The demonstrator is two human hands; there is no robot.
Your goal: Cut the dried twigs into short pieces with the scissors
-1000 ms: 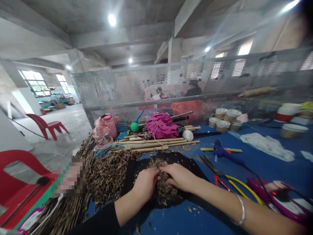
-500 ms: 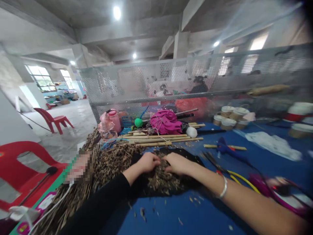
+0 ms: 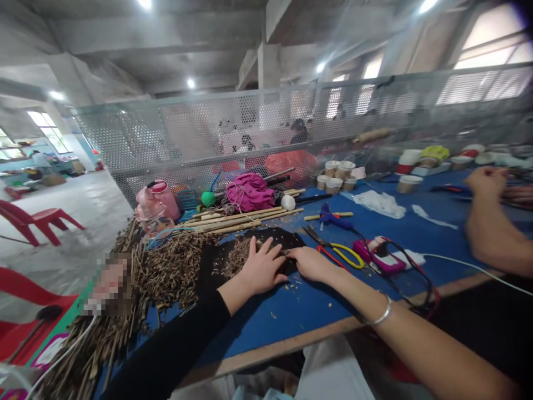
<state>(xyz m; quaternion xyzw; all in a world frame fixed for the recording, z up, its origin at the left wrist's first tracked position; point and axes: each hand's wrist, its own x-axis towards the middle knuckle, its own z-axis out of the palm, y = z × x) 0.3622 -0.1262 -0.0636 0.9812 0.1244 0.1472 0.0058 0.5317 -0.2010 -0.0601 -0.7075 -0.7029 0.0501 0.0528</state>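
Observation:
My left hand (image 3: 262, 269) lies with fingers spread over a black sheet (image 3: 291, 238) and the dried brown bits (image 3: 238, 255) on it. Close beside it on the right, my right hand (image 3: 310, 263) is closed at the sheet's right edge. Its fingertips press together at something dark that I cannot make out, as they are partly hidden. A larger heap of dried brown pieces (image 3: 175, 272) sits left of the sheet, above a bundle of long dry stalks (image 3: 97, 344).
Pliers with red and yellow handles (image 3: 333, 247) and a blue glue gun (image 3: 333, 218) lie at right. Behind the sheet are bamboo sticks (image 3: 233, 222), a magenta cloth bundle (image 3: 252, 191) and a pink jug (image 3: 164, 197). Another person's hand (image 3: 487, 180) is at far right.
The view has swung right. My hands have left the middle of the brown bits: the left has spread out flat, and the right has shifted to the sheet's right edge.

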